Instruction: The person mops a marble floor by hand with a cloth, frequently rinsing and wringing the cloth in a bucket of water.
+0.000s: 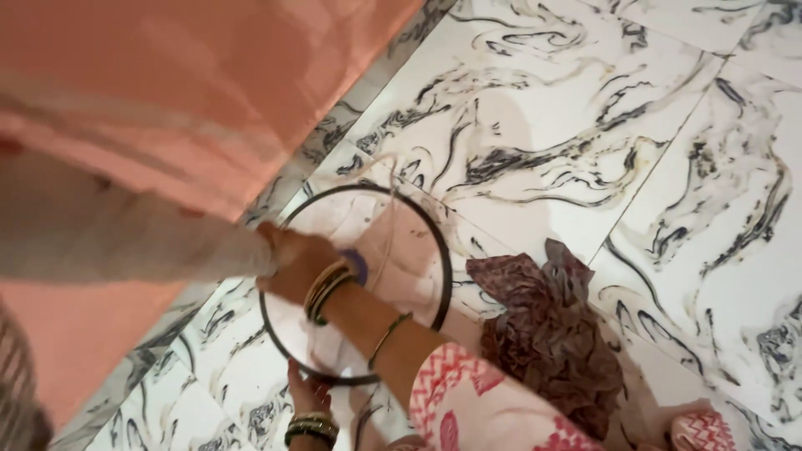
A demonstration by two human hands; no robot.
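Note:
A dark round embroidery hoop [441, 276] lies on the marble floor with thin white cloth [401, 259] stretched in it. A small purple patch [357, 264] shows on the cloth. My right hand [292, 266], with bangles on the wrist and a red-and-white sleeve, reaches across the hoop to its left rim. Its fingers are closed on the white cloth there. My left hand [306, 391], also wearing bangles, grips the hoop's near rim from below. A thin thread [391, 217] runs down over the cloth.
A crumpled maroon patterned cloth [547, 334] lies just right of the hoop. Blurred pink fabric [192, 92] and a pale cloth [92, 230] hang close to the camera at upper left. White tiles with black veins [585, 108] cover the floor.

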